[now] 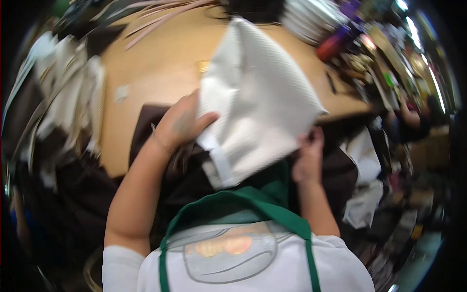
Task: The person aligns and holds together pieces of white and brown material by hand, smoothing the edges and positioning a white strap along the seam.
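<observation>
A large white sheet of textured material (265, 97), folded or creased along its left part, is held up before me, tilted over the table's near edge. My left hand (187, 119) grips its left edge, thumb on top and fingers behind. My right hand (310, 153) is closed at the lower right edge, its fingers blurred and partly hidden. A narrow smooth white strip (222, 165) shows at the sheet's lower left edge. Dark brown material (146, 124) lies under and beside my left forearm.
The wooden table (146, 63) bears pink strips (155, 29) at the far left. At the far right are a stack of white rolled or layered material (311, 19), a red and purple bottle (335, 41) and cluttered tools. Cream and white pieces (68, 87) hang at left. Another person (411, 117) is at right.
</observation>
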Demonstrator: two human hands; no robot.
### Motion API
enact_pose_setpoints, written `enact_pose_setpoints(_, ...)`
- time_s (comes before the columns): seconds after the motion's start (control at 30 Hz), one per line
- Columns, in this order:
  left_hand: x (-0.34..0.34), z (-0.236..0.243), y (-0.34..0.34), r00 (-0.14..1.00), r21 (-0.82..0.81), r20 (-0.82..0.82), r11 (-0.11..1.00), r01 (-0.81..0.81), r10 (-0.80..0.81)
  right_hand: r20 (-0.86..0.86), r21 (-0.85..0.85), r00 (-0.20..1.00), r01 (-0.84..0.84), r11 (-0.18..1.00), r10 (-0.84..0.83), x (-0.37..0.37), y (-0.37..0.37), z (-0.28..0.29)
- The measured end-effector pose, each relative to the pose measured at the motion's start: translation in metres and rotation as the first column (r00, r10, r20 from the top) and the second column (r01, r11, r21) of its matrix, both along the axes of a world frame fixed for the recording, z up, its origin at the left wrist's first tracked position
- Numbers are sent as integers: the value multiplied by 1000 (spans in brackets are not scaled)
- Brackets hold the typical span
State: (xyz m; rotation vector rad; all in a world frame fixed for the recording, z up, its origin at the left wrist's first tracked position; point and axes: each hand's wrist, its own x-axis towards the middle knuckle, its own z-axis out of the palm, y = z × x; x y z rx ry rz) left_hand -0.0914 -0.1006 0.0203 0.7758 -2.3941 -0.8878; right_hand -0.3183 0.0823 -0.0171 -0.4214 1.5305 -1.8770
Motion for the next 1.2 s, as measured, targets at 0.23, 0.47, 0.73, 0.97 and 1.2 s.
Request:
enact_pose_setpoints(0.23, -33, -30, 95, 967, 346, -248, 927, 145, -59, 366, -90, 920, 187, 978, -142, -1, 26, -38)
enact_pose_setpoints(0.47, -55, 33, 106, 811, 117, -253, 815, 568, -528, 278, -130, 884, 421, 898, -375, -47, 95, 25)
enact_pose_setpoints(0.73, -56, 33, 93, 836, 258, -342, 813, 522, -428, -120, -391, 656, 658, 643, -745, -167, 239, 86)
enact_pose_setpoints(0.97, -10, -4, 89, 952, 482, -243, 829, 284, -184, -163, -395, 557, 719, 572, -814, -199, 322, 121)
enact_pose_setpoints(1.2, -14, -3, 90, 963, 479, -208, 840, 255, -174, -846, 463, 534, 741, 487, -7, -225, 342, 177)
